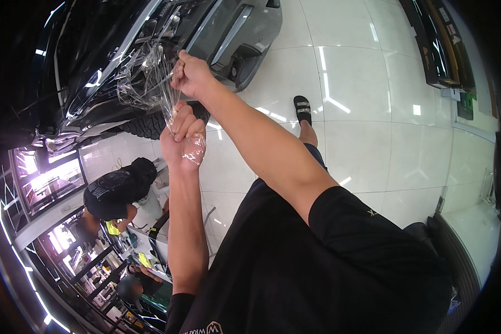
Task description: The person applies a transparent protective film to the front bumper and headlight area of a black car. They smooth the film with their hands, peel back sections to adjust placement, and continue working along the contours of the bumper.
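Observation:
A crumpled sheet of clear plastic film (136, 83) hangs against the front of a dark car (89, 55). Gathered folds of it stretch tight between my two hands. My left hand (183, 136) is closed in a fist on the lower end of the film, and a loose piece clings round its wrist. Just above and to the right, the fingers of my right hand (192, 75) pinch another part of the sheet, close to the car's grey bumper (234, 39). How much film lies inside either fist is hidden.
Below the car's front shows a black tyre (145, 127). White glossy tiles (350, 89) make up the floor, with my sandalled foot (303, 108) on it. Long dark boxes (440, 44) stand far right. Two other people, one in a black shirt (114, 192), are at lower left.

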Motion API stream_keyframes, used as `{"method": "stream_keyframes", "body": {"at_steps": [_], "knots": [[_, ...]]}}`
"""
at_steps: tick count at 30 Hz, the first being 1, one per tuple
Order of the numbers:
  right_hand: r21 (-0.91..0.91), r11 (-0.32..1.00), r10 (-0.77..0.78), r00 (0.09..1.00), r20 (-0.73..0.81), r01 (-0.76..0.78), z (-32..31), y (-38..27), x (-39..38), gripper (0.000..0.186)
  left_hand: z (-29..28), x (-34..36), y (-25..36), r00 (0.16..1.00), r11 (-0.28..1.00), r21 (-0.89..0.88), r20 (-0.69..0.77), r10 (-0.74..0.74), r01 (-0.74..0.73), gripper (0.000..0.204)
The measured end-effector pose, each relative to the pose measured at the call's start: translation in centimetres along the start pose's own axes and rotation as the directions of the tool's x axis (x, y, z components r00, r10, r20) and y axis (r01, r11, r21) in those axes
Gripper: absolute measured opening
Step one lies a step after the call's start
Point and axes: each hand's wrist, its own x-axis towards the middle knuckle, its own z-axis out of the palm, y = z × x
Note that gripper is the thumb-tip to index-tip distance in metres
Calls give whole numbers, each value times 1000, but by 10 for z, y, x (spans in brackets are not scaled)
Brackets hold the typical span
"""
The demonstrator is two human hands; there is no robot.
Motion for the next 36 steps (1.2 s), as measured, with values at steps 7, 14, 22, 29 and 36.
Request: {"method": "stream_keyframes", "body": {"at_steps": [7, 14, 22, 29, 36], "knots": [[-67, 992, -112, 991, -76, 107, 5, 17, -12, 44, 4, -11, 6, 999, 999, 51, -50, 0, 2, 18], [-150, 978, -162, 978, -130, 142, 10, 25, -24, 39, 8, -19, 6, 999, 999, 33, -39, -9, 11, 18], [-156, 967, -223, 967, -125, 202, 14, 41, -32, 37, 18, -33, 9, 996, 1000, 9, -91, -2, 2, 17], [-108, 972, -219, 969, -113, 207, 13, 49, -35, 39, 20, -40, 12, 994, 1000, 17, -109, -1, 3, 18], [-90, 975, -215, 969, -123, 204, 16, 50, -41, 38, 21, -44, 13, 995, 1000, 5, -96, -17, 17, 17]]}}
